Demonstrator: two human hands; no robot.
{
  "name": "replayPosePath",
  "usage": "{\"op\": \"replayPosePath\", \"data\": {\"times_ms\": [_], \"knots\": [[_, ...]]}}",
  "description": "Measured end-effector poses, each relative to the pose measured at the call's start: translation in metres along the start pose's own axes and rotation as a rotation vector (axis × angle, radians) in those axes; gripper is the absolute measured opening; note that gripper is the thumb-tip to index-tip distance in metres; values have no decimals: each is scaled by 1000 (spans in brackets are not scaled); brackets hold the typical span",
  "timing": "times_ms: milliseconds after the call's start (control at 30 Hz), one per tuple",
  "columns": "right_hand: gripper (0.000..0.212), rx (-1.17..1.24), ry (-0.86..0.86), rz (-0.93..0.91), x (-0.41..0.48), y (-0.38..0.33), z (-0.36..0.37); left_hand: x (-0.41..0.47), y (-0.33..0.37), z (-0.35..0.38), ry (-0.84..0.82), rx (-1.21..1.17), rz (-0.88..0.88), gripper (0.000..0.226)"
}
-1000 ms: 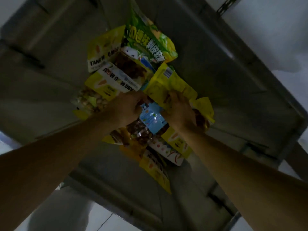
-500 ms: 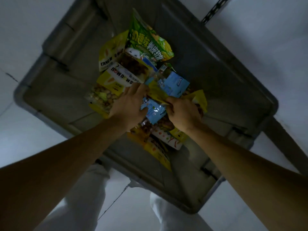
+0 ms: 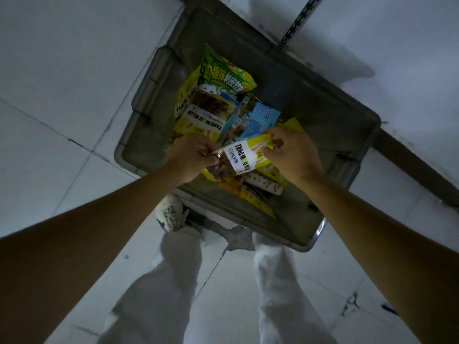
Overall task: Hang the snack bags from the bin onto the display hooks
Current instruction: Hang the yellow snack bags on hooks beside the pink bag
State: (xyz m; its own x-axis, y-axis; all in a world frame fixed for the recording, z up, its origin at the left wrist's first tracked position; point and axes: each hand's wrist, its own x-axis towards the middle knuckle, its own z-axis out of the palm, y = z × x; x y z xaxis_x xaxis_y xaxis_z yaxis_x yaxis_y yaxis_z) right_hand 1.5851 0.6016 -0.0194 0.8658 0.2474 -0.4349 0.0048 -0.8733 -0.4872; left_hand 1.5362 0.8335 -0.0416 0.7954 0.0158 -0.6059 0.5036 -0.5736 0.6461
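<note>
From the head camera the change is plain. Half a second ago both hands were down in the pile, working around a blue packet; now they have drawn one snack bag (image 3: 244,157) up clear of the heap. The view has also pulled back to show white trouser legs and a shoe (image 3: 171,214) on the tiled floor (image 3: 62,70). The left hand (image 3: 191,157) pinches the clear-window end, where brown pieces show through, and the right hand (image 3: 293,155) has thumb and fingers clamped on the yellow header end. The bag hangs between them just above the near part of the grey bin (image 3: 139,103). I judge the pick done for this bag and the carry to the hooks next. No hooks are in view, only a slotted rail (image 3: 300,19) at the far right. The held bag's white band reads "TANG MOU", with small characters too fine to read. A second bag (image 3: 201,122) on the left of the pile bears the same name. The green bag (image 3: 223,75) on the far side shows "3D" and large Chinese characters, and the blue packet (image 3: 260,117) has print too small to make out.
</note>
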Motion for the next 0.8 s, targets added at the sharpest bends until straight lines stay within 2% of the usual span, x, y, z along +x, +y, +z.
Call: {"op": "replayPosePath", "data": {"times_ms": [100,167,267,367,467,533,700,800], "knots": [[47,255,134,165,-26,-6,-2,-15,-7,-22,-64,-190,-106,19],[47,380,171,349,-39,-12,5,-26,-6,-37,-115,-340,-169,22],[51,614,22,632,-60,-24,18,-44,4,-57,-227,-488,-242,18],[49,895,-151,793,-89,-57,15,-65,22,-78,-308,-592,-314,20],[43,1120,-155,814,-119,-94,2,-96,43,-97,-346,-735,-352,22],[37,1158,-105,799,-135,-118,-18,-122,64,-116,-364,-754,-351,20],[45,1171,-36,743,-176,-161,-86,-179,120,-158,-401,-589,-255,25],[34,1146,32,663,-209,-181,-143,-211,169,-180,-450,-417,-162,21]]}}
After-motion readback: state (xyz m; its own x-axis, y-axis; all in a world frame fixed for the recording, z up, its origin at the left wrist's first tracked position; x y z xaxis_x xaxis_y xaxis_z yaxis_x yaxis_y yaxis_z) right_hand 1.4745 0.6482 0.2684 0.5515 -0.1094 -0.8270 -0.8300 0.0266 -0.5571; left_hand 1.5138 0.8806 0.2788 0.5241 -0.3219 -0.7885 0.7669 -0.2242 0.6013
